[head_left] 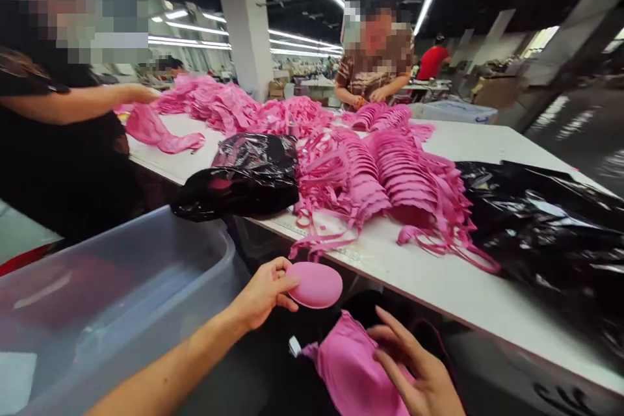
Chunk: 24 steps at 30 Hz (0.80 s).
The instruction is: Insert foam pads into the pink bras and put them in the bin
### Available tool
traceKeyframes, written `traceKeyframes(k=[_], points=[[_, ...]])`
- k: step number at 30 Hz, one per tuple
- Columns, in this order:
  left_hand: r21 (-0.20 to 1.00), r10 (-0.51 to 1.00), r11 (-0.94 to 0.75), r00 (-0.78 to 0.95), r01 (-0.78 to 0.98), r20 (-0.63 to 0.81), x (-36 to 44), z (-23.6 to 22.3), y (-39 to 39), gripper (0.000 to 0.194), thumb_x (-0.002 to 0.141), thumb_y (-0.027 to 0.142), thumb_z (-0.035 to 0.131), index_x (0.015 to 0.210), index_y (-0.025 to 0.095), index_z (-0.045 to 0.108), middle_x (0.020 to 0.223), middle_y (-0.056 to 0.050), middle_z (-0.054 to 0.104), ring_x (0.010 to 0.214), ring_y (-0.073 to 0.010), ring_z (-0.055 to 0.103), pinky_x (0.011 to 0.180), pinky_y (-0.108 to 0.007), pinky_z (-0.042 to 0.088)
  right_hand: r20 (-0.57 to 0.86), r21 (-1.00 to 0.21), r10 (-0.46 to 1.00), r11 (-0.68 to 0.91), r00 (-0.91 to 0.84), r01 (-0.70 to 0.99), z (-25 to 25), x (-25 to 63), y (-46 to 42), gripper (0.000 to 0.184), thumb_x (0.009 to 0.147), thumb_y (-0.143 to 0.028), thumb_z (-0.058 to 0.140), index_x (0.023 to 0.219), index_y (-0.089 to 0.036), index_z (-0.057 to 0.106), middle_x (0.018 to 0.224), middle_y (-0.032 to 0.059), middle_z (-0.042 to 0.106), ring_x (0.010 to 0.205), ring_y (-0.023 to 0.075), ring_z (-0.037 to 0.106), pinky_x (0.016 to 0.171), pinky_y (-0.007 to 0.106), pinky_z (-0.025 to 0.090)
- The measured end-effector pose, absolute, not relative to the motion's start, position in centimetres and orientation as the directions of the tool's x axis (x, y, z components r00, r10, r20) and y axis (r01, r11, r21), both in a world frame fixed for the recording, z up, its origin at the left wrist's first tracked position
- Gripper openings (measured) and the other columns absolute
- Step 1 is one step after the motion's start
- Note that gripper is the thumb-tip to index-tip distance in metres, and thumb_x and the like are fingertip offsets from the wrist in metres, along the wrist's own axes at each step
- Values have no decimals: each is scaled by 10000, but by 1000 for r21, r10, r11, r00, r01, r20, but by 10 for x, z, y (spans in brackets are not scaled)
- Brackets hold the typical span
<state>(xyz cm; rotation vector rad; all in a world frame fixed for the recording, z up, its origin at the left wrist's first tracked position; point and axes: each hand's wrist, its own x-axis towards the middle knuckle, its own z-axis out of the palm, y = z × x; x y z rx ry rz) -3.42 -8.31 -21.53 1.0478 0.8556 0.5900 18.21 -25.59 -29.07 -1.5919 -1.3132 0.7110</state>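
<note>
In my left hand [267, 294] is a pink oval bra pad [316, 285], pinched at its left end between thumb and fingers, just off the table's front edge. Below it and to the right, low in front of me, is a pink bra [347, 364] with a small white tag [294, 346] at its left end. My right hand [407, 357] lies over the bra's right side, fingers spread and partly bent. Whether those fingertips press on the fabric is hard to tell. The bra's lower part is cut off by the frame.
On the white table [390, 266] are nested rows of pink bras [402, 172], a heap of pink bras [214, 104] and black plastic bags [258, 169]. A translucent bin [195, 253] stands left. One co-worker [53, 143] holds pink fabric; another [377, 71] works across the table.
</note>
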Motion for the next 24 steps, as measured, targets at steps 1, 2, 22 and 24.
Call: traceKeyframes(k=[1,2,22,24], points=[[891,718,453,597,-9,-359,-23,-222,-94,404,585,329,782,771,144,475,631,43,546,457,-63,543,430,-186,506,165,-906,962,60,219,419,-285,179,-254,455,862,-324,511,1302,-228,453,1039,76,652,778,156,642,772,252,528],[867,668,498,634,6,-389,-13,-227,-103,404,584,328,782,769,144,474,617,50,539,433,-59,538,417,-181,501,209,-903,952,100,225,417,-280,178,-254,450,859,-286,513,1300,-220,452,1040,79,653,741,142,638,751,245,532],[596,166,743,778,306,-606,46,-262,-174,331,544,212,741,794,135,540,636,21,536,476,-97,540,376,-214,504,157,-896,968,57,194,441,-279,188,-318,236,778,-407,652,972,-284,704,938,53,637,893,190,613,771,247,502],[630,135,690,792,356,-595,50,-259,-176,379,537,238,767,847,117,583,705,-17,576,531,-121,570,409,-219,499,122,-920,970,31,210,390,-277,187,-320,209,795,-384,638,967,-282,701,937,45,628,881,180,605,773,247,493]])
